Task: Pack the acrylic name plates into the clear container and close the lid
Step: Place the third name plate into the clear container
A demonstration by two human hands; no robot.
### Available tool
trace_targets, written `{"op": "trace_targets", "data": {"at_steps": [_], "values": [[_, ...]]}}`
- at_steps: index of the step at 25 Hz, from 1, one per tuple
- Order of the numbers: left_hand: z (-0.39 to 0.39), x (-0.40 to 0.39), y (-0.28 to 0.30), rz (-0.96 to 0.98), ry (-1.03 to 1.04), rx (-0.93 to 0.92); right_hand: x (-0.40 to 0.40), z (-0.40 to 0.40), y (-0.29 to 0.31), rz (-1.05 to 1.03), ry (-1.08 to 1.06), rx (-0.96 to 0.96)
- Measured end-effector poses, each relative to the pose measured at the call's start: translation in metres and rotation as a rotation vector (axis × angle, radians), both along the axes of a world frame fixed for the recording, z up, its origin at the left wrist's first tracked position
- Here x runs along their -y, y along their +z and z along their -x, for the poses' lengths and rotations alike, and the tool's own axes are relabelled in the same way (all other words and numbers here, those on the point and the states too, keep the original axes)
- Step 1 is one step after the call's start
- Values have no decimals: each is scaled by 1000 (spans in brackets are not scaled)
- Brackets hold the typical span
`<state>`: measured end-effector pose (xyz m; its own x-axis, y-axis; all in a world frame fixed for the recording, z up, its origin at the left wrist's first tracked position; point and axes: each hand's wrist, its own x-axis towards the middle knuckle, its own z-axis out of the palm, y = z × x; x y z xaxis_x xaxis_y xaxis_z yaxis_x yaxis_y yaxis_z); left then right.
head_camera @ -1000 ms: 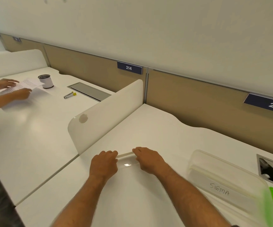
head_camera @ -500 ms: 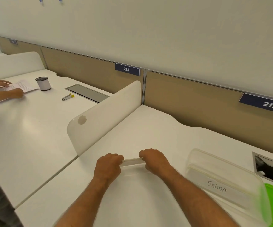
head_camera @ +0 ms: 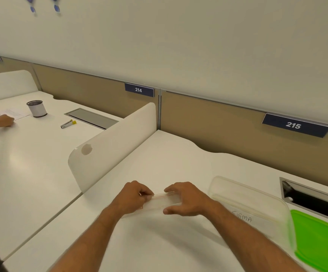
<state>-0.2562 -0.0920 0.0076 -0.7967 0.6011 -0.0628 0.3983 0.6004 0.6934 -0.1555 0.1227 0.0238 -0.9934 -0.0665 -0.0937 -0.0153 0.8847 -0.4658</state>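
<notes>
Both hands now pinch the plate (head_camera: 164,201) by its ends: left hand (head_camera: 133,197) & right hand (head_camera: 186,199) each grasping it. A sec ago it lay flatter; now tilted up off the tabletop (head_camera: 159,242). Ready to go into the container (head_camera: 257,203), just right; lid (head_camera: 322,238) off.

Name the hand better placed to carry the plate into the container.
Right. The right hand already grips the acrylic name plate at the end nearer the clear container, which sits open just to its right. The left hand would have to reach across.
</notes>
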Motion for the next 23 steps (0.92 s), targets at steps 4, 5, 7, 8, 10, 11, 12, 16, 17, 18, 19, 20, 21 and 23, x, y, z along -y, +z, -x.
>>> {"op": "trace_targets", "data": {"at_steps": [4,5,7,8,10,11,12,16,17,18,19,20,21,23], "values": [[-8,-7,22,-22,-71,164,-11,-14,13,149,-84,47],[-11,-9,27,-24,-85,249,-15,-19,16,176,-101,69],[-17,-12,34,36,-156,358,-23,-27,20,235,-134,88],[-20,-14,36,70,-203,395,-26,-31,22,277,-162,86],[-27,-21,40,113,-310,419,-31,-37,27,402,-243,58],[-29,-24,42,119,-351,415,-32,-39,29,459,-284,39],[-32,-26,44,107,-377,422,-34,-40,32,505,-319,20],[-38,-33,55,8,-421,528,-45,-46,41,689,-394,-54],[-39,-34,57,-15,-423,560,-48,-48,41,712,-391,-67],[-39,-35,58,-35,-425,594,-51,-51,42,728,-371,-73],[-40,-35,59,-51,-427,628,-54,-54,42,742,-337,-69],[-40,-35,59,-65,-426,662,-57,-57,42,741,-289,-54],[-41,-35,59,-79,-422,698,-60,-61,43,711,-237,-34],[-42,-33,58,-111,-426,783,-65,-67,43,599,-176,-8]]}}
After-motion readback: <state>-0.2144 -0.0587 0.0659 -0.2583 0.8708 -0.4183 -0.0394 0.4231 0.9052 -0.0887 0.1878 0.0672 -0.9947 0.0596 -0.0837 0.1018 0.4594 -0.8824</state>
